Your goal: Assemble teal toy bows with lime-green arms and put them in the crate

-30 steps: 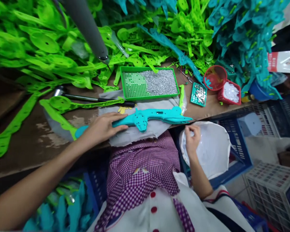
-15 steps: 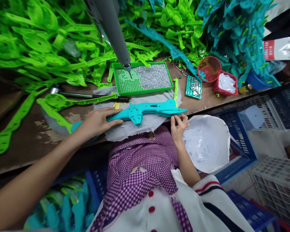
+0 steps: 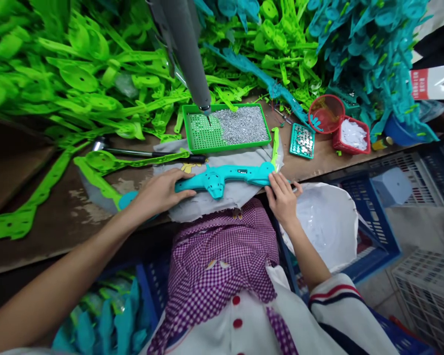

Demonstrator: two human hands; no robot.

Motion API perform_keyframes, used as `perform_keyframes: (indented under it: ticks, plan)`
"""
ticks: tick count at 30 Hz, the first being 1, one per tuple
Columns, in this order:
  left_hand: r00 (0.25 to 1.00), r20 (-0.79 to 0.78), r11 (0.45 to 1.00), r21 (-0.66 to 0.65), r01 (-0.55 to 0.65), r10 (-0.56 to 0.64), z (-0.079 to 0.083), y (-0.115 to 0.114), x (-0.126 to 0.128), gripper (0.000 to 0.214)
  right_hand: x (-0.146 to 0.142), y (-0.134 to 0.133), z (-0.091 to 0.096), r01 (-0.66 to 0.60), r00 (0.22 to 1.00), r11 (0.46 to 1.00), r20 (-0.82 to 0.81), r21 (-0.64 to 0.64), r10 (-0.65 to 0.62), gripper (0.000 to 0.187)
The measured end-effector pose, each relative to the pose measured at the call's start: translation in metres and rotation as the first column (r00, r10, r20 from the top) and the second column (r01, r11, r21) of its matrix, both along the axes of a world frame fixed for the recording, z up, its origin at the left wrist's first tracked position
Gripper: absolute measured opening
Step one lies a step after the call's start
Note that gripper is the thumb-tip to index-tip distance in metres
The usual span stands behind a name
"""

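Observation:
A teal plastic toy body (image 3: 225, 176) lies on a grey cloth (image 3: 222, 199) at the bench's front edge. My left hand (image 3: 159, 192) rests on its left end, fingers curled over the part and holding it down. My right hand (image 3: 283, 197) covers its right tip, fingers pressed together on it; whether something small is in them is hidden. A grey hanging screwdriver (image 3: 187, 49) points down at the green tray of screws (image 3: 225, 129).
Piles of green parts (image 3: 77, 79) and teal parts (image 3: 370, 54) fill the back of the bench. A hammer (image 3: 148, 152), a small teal tray of discs (image 3: 302, 142), red baskets (image 3: 350, 134) and a white-lined blue crate (image 3: 329, 227) stand around.
My right hand rose from the white bag in the crate to the teal part's right tip. The left hand stayed on the part.

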State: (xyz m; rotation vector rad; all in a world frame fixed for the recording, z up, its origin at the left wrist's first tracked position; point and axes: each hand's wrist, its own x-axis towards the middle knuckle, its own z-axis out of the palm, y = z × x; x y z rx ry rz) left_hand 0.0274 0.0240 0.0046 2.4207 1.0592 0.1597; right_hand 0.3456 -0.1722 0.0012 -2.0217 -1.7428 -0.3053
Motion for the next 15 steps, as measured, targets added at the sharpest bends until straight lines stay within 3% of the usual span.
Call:
perform_keyframes:
  ticks: [6, 10, 12, 15]
  plan:
    - [0.997, 0.078, 0.998, 0.057, 0.021, -0.025, 0.002, -0.016, 0.003, 0.057, 0.007, -0.006, 0.006, -0.017, 1.000, 0.997, -0.007, -0.077, 0.016, 0.046]
    - [0.996, 0.094, 0.999, 0.044, -0.014, 0.010, -0.006, -0.017, 0.006, 0.055, -0.020, 0.002, 0.026, -0.019, 0.999, 0.996, 0.024, -0.083, 0.022, 0.050]
    - [0.996, 0.088, 1.000, 0.020, 0.001, -0.003, -0.009, -0.014, 0.006, 0.054, -0.046, 0.016, 0.030, -0.149, 0.988, 0.978, 0.023, -0.143, 0.154, 0.055]
    - [0.990, 0.138, 1.000, -0.012, -0.009, 0.011, -0.013, -0.011, 0.004, 0.054, -0.079, 0.039, 0.021, -0.402, 0.911, 0.876, -0.024, -0.266, 0.411, 0.055]
